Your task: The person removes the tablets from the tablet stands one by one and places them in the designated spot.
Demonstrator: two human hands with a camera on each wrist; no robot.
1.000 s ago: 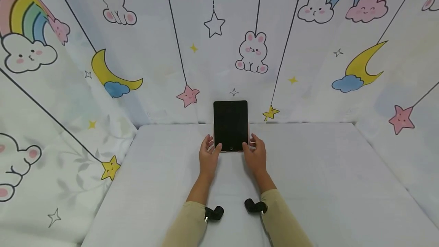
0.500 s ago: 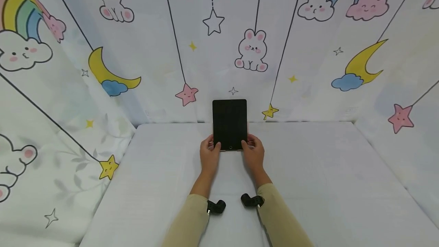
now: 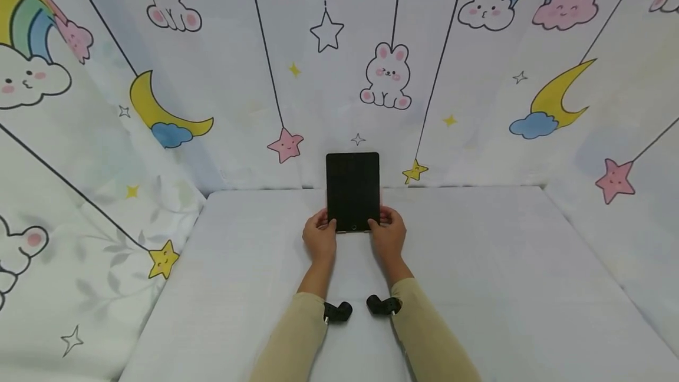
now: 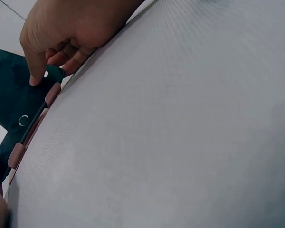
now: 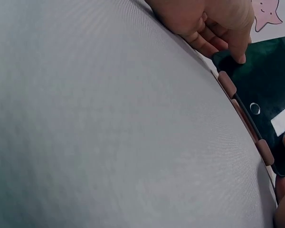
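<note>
A black tablet (image 3: pixel 353 190) with a dark screen stands leaning back at the far side of the table. Pinkish tabs (image 4: pixel 53 95) of a stand or case hold its lower edge, beside the round home button. My left hand (image 3: pixel 320 243) grips the lower left corner, thumb on the front and fingers curled at the side and behind. On the lower right corner, my right hand (image 3: pixel 389 240) pinches the tablet the same way, as the right wrist view shows with the thumb on the screen (image 5: pixel 268 71). The back of the tablet is hidden.
The white table (image 3: pixel 477 276) spreads out on both sides and in front. Behind it hangs a white cloth backdrop (image 3: pixel 228 75) printed with rainbows, moons, stars and rabbits. A black wrist camera (image 3: pixel 338 312) sits on the left sleeve, another black camera (image 3: pixel 383 305) on the right.
Both hands have gone from loosely beside the tablet to gripping its lower corners. The forearms have drawn closer together. The whole head view has shifted slightly, with the tablet appearing little moved.
</note>
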